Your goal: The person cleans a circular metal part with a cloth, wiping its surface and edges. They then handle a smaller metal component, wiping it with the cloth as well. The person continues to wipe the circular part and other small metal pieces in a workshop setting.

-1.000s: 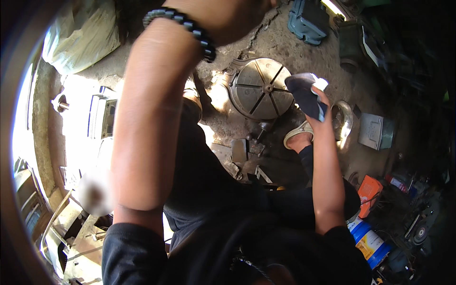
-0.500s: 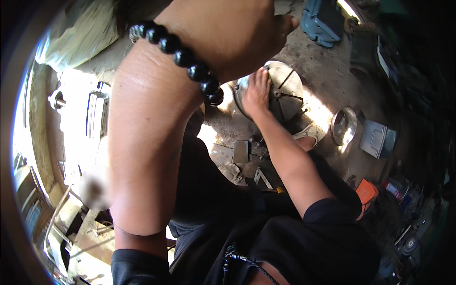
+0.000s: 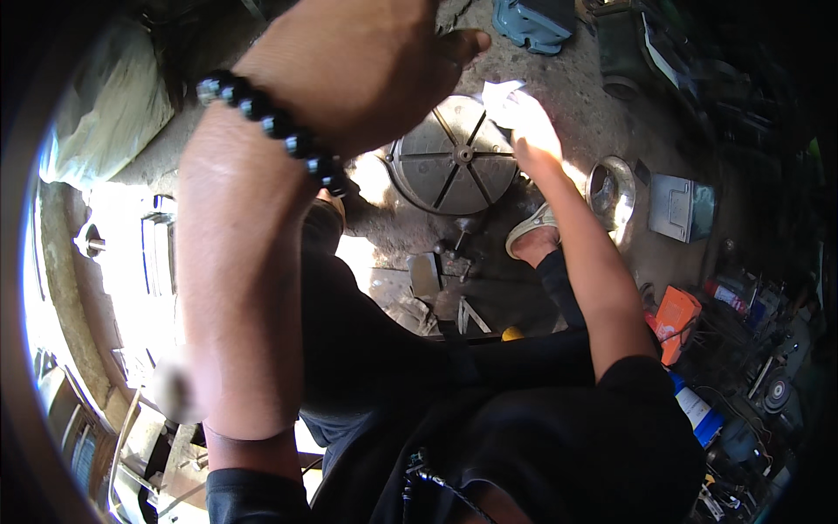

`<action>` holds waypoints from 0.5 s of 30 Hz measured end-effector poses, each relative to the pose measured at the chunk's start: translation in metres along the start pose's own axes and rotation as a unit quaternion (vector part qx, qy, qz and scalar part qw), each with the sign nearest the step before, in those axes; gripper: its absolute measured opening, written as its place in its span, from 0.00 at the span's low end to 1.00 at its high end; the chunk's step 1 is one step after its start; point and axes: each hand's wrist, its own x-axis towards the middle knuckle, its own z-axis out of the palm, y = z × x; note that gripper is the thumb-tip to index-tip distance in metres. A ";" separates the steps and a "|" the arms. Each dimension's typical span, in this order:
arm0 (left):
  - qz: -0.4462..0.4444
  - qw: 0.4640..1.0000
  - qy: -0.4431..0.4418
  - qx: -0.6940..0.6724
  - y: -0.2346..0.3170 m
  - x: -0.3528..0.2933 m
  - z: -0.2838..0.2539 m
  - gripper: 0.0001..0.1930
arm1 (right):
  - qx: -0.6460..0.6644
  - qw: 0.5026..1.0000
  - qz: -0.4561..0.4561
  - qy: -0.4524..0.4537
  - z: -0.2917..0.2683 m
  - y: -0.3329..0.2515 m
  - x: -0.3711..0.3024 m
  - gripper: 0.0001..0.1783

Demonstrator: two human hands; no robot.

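Observation:
On the floor in front of me lies a rotary table (image 3: 428,166), a round grey metal disc with radial slots and a hub in its middle. My right hand (image 3: 534,140) is at the disc's far right edge, its fingers closed on a white rag (image 3: 502,94); glare washes out both, so the rag's exact material is hard to tell. My left hand (image 3: 358,61) is raised close to the camera, covering the left of the scene. Its thumb sticks out to the right, while the other fingers are hidden or cut off by the top edge. A black bead bracelet (image 3: 262,118) circles that wrist.
A blue-grey metal casting (image 3: 532,24) sits beyond the disc. To the right are a metal ring (image 3: 611,196), a grey box (image 3: 681,208) and an orange box (image 3: 676,323). My sandalled foot (image 3: 534,237) stands near the disc. A pale sack (image 3: 113,113) lies far left.
My right hand has moved right with the rag, from the left part of the disc to its far right edge. The disc's slotted face shows more fully. My view has shifted slightly.

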 end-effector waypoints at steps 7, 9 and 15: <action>0.007 1.000 0.011 0.014 0.008 -0.006 0.001 0.20 | 0.115 0.930 -0.054 -0.344 0.045 -0.028 0.013 0.37; -0.007 1.000 -0.009 0.011 0.006 0.000 -0.001 0.19 | 0.024 0.931 -0.019 -0.363 0.025 -0.011 -0.018 0.39; -0.022 1.000 -0.010 0.008 -0.003 -0.006 -0.013 0.19 | -0.106 0.977 0.065 -0.172 0.079 -0.070 -0.155 0.36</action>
